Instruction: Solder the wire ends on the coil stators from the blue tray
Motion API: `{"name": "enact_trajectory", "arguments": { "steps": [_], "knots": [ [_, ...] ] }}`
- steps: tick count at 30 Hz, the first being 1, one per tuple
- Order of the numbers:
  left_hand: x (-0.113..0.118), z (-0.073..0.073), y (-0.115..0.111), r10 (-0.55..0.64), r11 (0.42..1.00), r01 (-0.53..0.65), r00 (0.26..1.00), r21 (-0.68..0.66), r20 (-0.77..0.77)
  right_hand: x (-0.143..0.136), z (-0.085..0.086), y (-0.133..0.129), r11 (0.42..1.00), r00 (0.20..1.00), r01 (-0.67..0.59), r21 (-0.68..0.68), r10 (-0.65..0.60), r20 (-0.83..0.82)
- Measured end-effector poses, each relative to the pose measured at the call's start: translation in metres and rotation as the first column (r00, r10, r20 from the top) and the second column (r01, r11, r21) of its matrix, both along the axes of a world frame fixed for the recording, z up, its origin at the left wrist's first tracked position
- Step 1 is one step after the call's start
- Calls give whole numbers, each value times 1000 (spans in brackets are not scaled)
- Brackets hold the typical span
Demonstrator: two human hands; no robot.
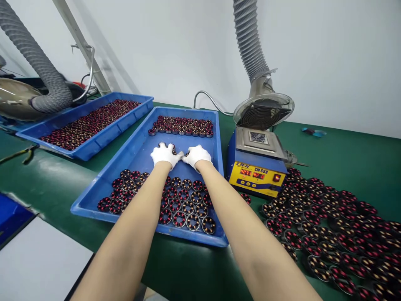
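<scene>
Both hands, in white gloves, reach into the middle of a blue plastic tray (pixel 138 144). My left hand (pixel 166 156) is curled over small round motor stators (pixel 174 151), whose dark edges show beyond the fingers. Beside it, my right hand (pixel 198 156) closes on the other end of this short group, thumbs nearly touching. How many parts are between the hands is mostly hidden. A packed block of stators (pixel 184 125) fills the tray's far end. Nearer me, loose rows of stators (pixel 188 207) with red and copper-coloured windings lie face up, partly covered by my forearms.
Right of the tray stands a soldering pot (pixel 257 173) with lit red digits, under an extraction hood (pixel 265 110). Many stators (pixel 313 225) cover the green table at right. Another blue tray (pixel 90 146) of stators is at left, with pliers (pixel 21 156) near it.
</scene>
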State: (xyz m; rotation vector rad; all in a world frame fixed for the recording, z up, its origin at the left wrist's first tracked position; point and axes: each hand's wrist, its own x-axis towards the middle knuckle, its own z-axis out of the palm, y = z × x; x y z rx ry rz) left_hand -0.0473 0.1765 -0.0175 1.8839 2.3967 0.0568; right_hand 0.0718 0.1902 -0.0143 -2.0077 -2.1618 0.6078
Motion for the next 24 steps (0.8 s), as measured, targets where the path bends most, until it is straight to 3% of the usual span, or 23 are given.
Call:
{"name": "enact_trajectory", "arguments": {
  "steps": [4, 7, 11, 15, 19, 22, 24],
  "knots": [
    [4, 1, -1, 85, 995, -83, 996, -62, 28, -1, 8, 0, 994, 979, 76, 82, -59, -193],
    [-1, 5, -3, 54, 996, -49, 996, -74, 70, -2, 19, -14, 966, 932, 102, 237, -10, -361],
    [-14, 7, -3, -37, 997, 47, 990, -67, 137, 10, 33, -54, 908, 840, 78, 411, 163, -518],
    [-19, 5, -2, -69, 997, 74, 977, -19, 200, 50, 41, -114, 871, 771, 22, 490, 298, -564],
    [-17, 2, 0, -29, 998, 10, 949, 62, 315, 104, 44, -182, 864, 785, 1, 503, 312, -536],
    [-15, 2, 2, 12, 987, -85, 883, 135, 470, 137, 37, -228, 850, 888, -175, 496, 354, -293],
    [-13, 2, 3, 27, 972, -164, 790, 169, 612, 154, 26, -254, 804, 917, -313, 505, 395, -61]
  ]
}}
